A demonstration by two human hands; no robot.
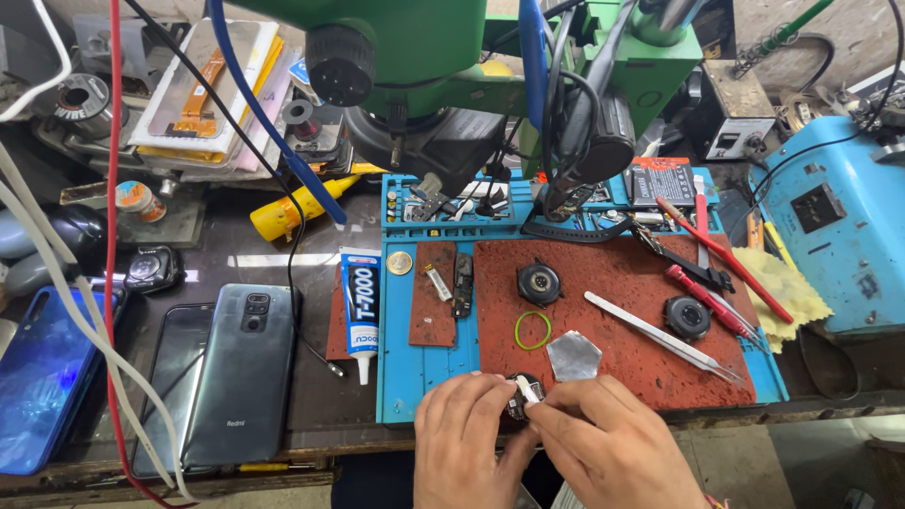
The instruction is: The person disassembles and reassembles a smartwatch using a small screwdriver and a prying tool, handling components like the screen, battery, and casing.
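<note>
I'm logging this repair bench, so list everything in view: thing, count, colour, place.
Small round part: 1, black with white, held between both hands at the mat's front edge.
Work mat: 1, blue with red-brown inlay, centre.
Round parts: 2, black, on the mat.
Rubber ring: 1, green, on the mat.
Hexagonal plate: 1, silver, near the hands.
Tweezers: 1, silver, mat right.
Glue tube: 1, white-blue, left of the mat.
Phones: 3, grey, black, blue, bench left.
Microscope: 1, green, above.
Cloth: 1, yellow, right.
Left hand: 1, bottom centre.
Right hand: 1, bottom centre.
</note>
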